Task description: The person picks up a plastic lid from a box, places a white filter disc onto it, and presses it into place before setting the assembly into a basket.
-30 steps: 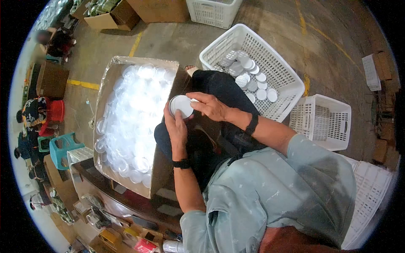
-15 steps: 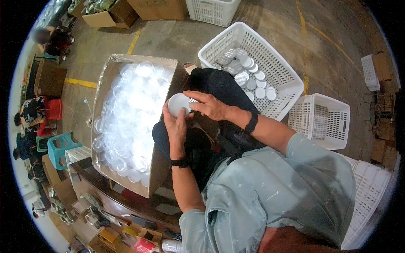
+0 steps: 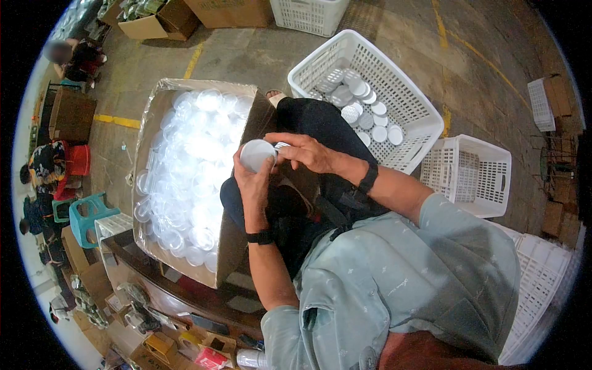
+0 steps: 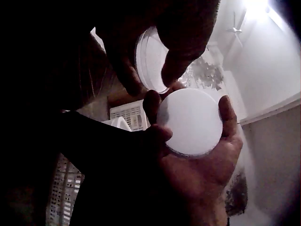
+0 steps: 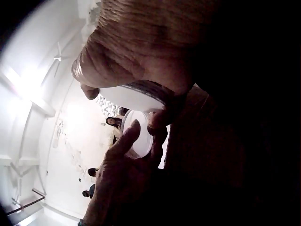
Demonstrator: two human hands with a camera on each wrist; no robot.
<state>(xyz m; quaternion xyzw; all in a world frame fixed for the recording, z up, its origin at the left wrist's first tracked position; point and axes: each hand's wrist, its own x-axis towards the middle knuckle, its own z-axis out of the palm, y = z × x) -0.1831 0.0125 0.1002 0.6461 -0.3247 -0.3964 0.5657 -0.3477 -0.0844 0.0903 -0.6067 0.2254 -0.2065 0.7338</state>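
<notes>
In the head view my left hand point(image 3: 251, 183) grips a translucent round lid point(image 3: 256, 155) with a raised rim, held by its edge above my lap. In the left wrist view that lid point(image 4: 149, 63) is tilted between my left thumb and fingers. Close on its right side, my right hand point(image 3: 311, 154) holds a white round lid point(image 4: 190, 122) with its flat face toward the left wrist camera. Dark ridges along this white lid point(image 5: 134, 96) show beneath my right hand in the right wrist view. The two lids are nearly edge to edge.
A cardboard box point(image 3: 243, 213) full of clear round plastic pieces stands left of my knees. To the right, a white slotted basket point(image 3: 401, 92) contains several white discs. Beyond it sits a smaller white basket point(image 3: 496, 176). Other people sit along the far left.
The translucent lid has tipped in my left hand, and my left thumb has shifted from its face to its right edge. My right hand stays beside it with the white lid.
</notes>
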